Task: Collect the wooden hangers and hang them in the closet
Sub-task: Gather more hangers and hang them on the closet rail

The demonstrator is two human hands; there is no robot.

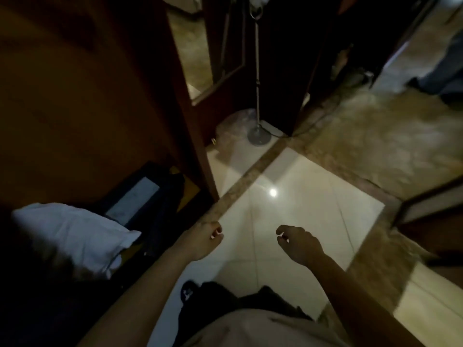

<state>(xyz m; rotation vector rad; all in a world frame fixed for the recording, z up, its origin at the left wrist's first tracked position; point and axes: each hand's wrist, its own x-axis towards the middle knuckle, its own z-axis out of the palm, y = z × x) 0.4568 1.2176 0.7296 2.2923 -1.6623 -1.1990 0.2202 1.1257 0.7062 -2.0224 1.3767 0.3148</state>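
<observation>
No wooden hanger shows in this view. My left hand and my right hand hover side by side over the pale floor tiles, both with loosely curled fingers and nothing in them. A dark wooden cabinet or closet panel fills the left side, its bottom edge close to my left hand. The picture is dim and blurred.
A white pillow and a dark open bag or case lie low on the left. A metal floor stand with a round base stands ahead beside a dark wooden door. Another person's legs show at far right.
</observation>
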